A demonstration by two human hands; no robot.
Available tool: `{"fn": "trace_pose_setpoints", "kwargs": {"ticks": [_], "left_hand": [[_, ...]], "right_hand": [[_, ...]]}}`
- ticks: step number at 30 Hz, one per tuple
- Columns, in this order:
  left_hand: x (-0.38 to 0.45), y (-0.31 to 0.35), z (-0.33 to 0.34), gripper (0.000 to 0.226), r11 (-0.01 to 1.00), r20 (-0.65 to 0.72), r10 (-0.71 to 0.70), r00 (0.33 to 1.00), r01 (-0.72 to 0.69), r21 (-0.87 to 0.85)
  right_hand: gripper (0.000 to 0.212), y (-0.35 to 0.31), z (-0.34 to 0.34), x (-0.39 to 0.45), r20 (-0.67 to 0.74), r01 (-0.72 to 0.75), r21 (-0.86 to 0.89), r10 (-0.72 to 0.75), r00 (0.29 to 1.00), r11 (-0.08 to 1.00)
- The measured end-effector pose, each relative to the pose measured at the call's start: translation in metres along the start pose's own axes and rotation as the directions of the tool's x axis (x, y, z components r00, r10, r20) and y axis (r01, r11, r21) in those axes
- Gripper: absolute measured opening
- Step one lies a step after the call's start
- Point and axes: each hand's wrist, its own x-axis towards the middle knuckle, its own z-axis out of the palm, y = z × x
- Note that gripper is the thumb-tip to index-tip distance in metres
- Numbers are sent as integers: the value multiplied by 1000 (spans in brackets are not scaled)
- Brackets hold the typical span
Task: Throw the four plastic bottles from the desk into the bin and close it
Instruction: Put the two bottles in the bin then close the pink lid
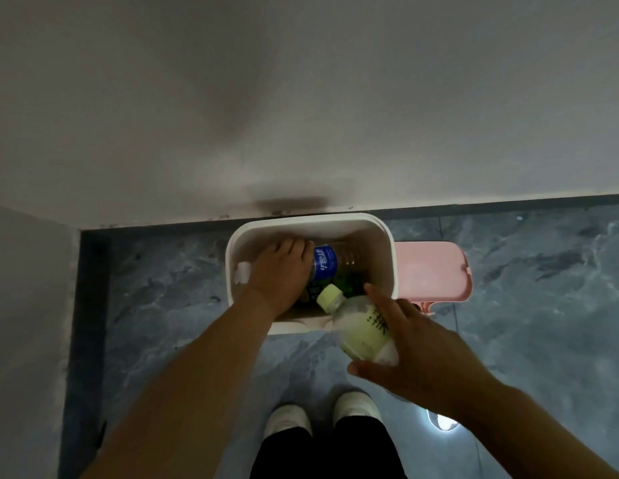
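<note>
A white bin (384, 257) stands open on the floor against the wall, its pink lid (429, 271) swung out to the right. My left hand (277, 271) is down inside the bin, wrapped around a clear bottle with a blue label (327, 264). Something green (349, 283) lies deeper in the bin, too dark to identify. My right hand (418, 350) grips a pale green bottle with a light cap (359, 326), tilted cap-first over the bin's near right rim.
The bin sits in a corner: a white wall (301, 115) behind it and a grey wall (28, 323) to the left. Dark marbled floor tiles (525, 305) spread to the right. My two white shoes (358, 404) stand just in front of the bin.
</note>
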Motion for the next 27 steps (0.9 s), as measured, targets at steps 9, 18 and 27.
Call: {"fn": "trace_pose_setpoints", "kwargs": {"ticks": [9, 18, 27], "left_hand": [[-17, -2, 2, 49, 999, -220, -34, 975, 37, 9], [-17, -13, -7, 59, 986, -100, -66, 993, 49, -160], [-64, -12, -18, 43, 892, -212, -271, 939, 162, -423]], "right_hand": [[105, -6, -3, 27, -21, 21, -91, -23, 1000, 996], [105, -16, -4, 39, 20, 45, -179, -42, 999, 983], [87, -37, -8, 83, 70, 184, -423, -170, 983, 887]]}}
